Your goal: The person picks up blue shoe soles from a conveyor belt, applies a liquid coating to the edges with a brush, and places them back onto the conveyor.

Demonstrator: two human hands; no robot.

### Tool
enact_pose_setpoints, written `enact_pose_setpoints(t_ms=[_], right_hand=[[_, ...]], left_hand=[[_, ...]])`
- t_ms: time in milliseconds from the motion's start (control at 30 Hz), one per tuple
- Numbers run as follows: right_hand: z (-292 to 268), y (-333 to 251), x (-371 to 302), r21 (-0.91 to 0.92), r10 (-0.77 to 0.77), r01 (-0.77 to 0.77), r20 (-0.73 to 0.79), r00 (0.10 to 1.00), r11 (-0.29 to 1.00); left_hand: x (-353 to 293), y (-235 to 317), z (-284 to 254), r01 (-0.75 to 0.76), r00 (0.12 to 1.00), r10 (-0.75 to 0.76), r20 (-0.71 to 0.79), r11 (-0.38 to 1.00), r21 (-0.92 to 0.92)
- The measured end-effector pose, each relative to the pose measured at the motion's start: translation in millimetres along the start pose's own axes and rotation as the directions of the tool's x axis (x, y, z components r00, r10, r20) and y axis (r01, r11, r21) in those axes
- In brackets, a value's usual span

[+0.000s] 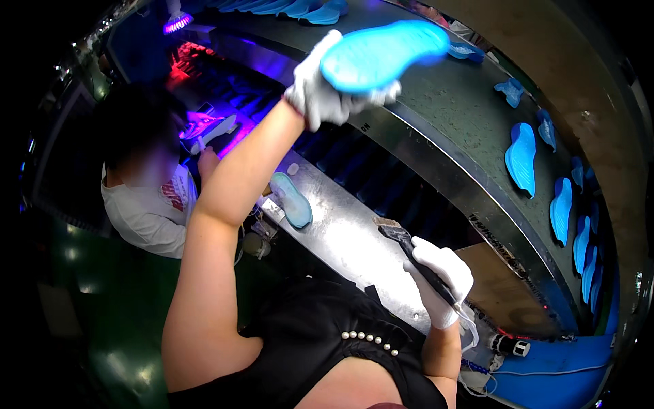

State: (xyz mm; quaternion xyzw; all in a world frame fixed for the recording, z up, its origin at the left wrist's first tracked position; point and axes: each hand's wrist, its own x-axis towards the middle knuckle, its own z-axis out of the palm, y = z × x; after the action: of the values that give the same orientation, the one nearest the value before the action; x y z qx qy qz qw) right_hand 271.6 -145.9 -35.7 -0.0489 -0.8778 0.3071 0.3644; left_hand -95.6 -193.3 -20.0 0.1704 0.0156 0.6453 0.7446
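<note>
Blue shoe sole (381,58) is held at the far side by the gloved left hand (319,94), across the near edge of the dark green belt (453,112); fingers are wrapped from behind, mostly hidden by the sole. Black-handled brush (424,270) is grasped in the gloved right hand (444,276), fingers closed, bristles pointed far left above the metal bench (344,221). Second sole (291,201) is laid on the bench's left part. More blue soles (521,160) are spread along the belt, right. Co-worker (146,211) is seated or stood left, can't tell.
</note>
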Motion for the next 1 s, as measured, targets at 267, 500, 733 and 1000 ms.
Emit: enact_pose_setpoints(t_ms=[267, 500, 733, 1000], right_hand=[[17.6, 25.4, -23.5, -0.047, 0.189, -0.191, -0.05, 0.981, 0.98], [30.6, 25.2, -29.4, 0.021, 0.315, -0.319, -0.235, 0.92, 0.947], [39.3, 22.9, -45.2, 0.346, 0.679, -0.585, -0.323, 0.66, 0.734], [50.0, 29.4, -43.0, 0.572, 0.741, -0.493, -0.36, 0.567, 0.656]], left_hand=[[14.9, 38.4, -31.8, 0.039, 0.275, 0.914, -0.297, 0.298, 0.954], [27.1, 79.6, -47.5, 0.585, 0.537, 0.843, 0.035, -0.402, 0.704], [2.4, 208.8, -104.6, 0.694, 0.474, 0.757, 0.449, -0.635, 0.338], [6.1, 280.3, -130.0, 0.89, 0.364, 0.928, 0.083, -0.373, 0.264]])
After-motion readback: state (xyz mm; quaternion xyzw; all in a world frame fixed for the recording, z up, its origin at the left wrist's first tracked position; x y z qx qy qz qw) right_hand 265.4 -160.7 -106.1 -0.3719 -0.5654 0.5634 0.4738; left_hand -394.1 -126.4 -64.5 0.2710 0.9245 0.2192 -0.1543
